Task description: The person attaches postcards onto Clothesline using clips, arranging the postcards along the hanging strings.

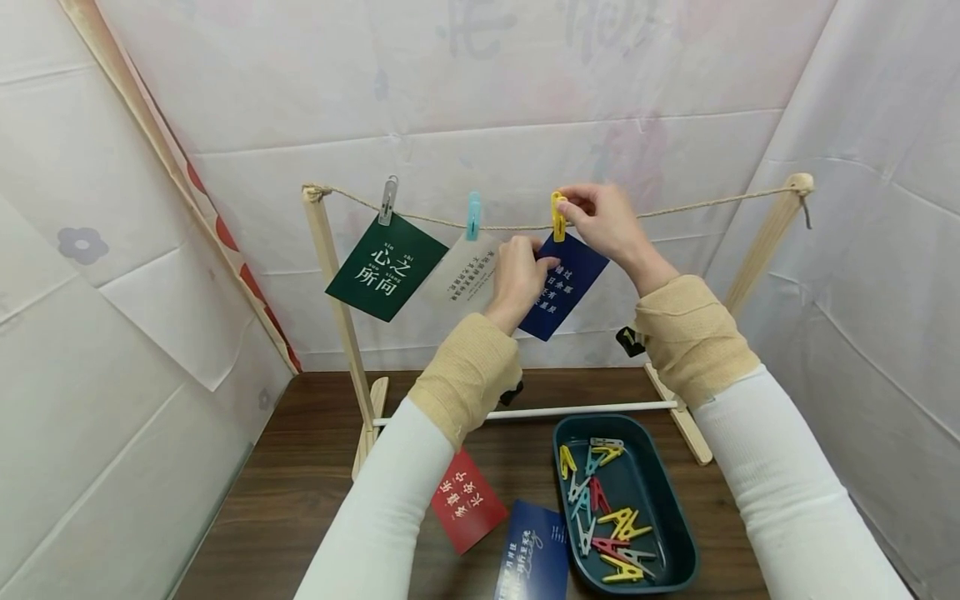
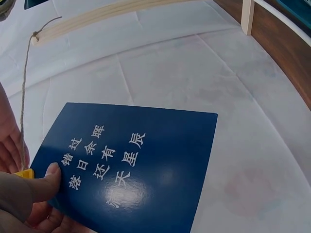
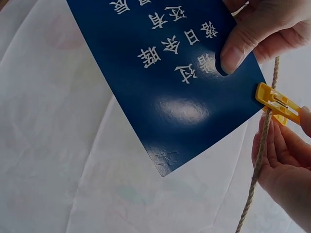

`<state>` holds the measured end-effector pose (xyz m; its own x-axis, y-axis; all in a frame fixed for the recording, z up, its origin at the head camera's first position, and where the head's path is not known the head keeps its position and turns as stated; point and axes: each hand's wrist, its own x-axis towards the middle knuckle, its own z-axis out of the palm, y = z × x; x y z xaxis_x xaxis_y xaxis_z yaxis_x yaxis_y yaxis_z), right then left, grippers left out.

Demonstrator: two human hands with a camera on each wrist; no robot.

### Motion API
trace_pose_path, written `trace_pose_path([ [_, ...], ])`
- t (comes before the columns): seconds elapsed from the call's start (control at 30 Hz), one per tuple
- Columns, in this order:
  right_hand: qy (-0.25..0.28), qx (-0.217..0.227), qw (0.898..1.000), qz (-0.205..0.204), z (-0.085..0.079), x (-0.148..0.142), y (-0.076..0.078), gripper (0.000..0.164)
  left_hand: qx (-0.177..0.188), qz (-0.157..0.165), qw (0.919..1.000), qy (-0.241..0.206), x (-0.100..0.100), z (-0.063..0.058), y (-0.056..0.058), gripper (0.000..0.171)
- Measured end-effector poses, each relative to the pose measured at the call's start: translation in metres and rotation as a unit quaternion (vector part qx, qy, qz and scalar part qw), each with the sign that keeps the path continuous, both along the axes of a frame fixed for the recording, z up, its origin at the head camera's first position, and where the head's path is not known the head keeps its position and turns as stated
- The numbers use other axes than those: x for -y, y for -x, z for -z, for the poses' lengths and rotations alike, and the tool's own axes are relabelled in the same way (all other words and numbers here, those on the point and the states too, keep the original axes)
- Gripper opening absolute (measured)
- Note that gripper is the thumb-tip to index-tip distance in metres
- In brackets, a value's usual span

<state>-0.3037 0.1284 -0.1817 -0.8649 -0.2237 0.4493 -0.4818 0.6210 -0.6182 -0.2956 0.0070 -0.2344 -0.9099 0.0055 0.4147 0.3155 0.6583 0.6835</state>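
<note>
A dark blue card [image 1: 566,287] with white lettering hangs tilted at the rope [image 1: 705,204]. My left hand [image 1: 520,279] pinches its left edge, the thumb lying on the printed face in the left wrist view. With thumb and fingers my right hand [image 1: 609,223] grips a yellow clothespin [image 3: 279,103], whose jaws sit at the card's corner and over the rope. To the left, a green card [image 1: 387,271] hangs from a grey clothespin [image 1: 387,200]. Between them a white card [image 1: 463,271], partly covered by my left hand, hangs from a light blue clothespin [image 1: 473,217].
Wooden posts [image 1: 330,275] hold up the rope, joined low down by a white rod [image 1: 592,411]. Below, a dark teal tray [image 1: 678,508] holds several coloured clothespins. A red card [image 1: 472,504] and another blue card [image 1: 528,554] lie on the brown table [image 1: 262,500], left of the tray.
</note>
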Motion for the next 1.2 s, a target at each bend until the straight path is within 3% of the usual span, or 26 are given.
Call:
trace_pose_path([
  [0.33,-0.002,-0.015,1.0,-0.007,0.002,-0.001,-0.002,0.036,0.008,0.003,0.9999,0.012,0.001,0.003,0.001,0.012],
  [0.67,0.008,-0.037,0.999,-0.001,0.007,-0.003,-0.007,0.036,-0.015,0.012,0.9998,0.009,0.003,0.007,-0.002,0.012],
  [0.9,0.048,-0.06,0.997,0.019,0.012,-0.006,-0.009,0.032,-0.026,0.013,0.9994,0.017,0.005,0.008,-0.004,0.018],
  [1.2,0.122,-0.123,0.984,0.051,0.02,-0.012,-0.012,0.021,-0.045,0.009,0.9988,0.018,0.009,0.009,-0.007,0.026],
])
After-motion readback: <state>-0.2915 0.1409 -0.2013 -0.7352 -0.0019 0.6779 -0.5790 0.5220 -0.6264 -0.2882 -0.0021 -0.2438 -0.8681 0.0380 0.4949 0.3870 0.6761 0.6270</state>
